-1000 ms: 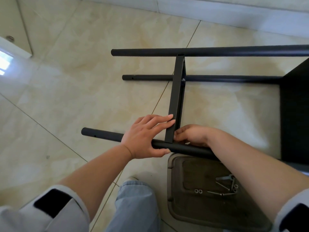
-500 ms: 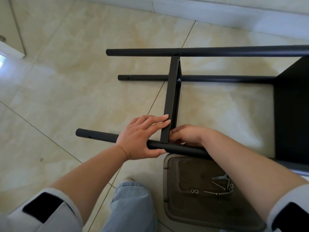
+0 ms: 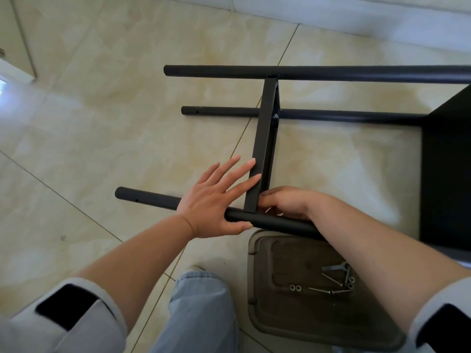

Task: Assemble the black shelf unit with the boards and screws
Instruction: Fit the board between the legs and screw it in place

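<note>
The shelf frame lies on its side on the tiled floor, three black tubes running left to right. A crossbar spans from the far tube to the near tube, passing over the middle tube. The left hand is spread, straight fingers resting against the crossbar, thumb under the near tube. The right hand is curled at the joint of crossbar and near tube; what its fingertips pinch cannot be told. A black board stands at the right edge. A brown tray on the floor near the person's knee holds screws and washers.
</note>
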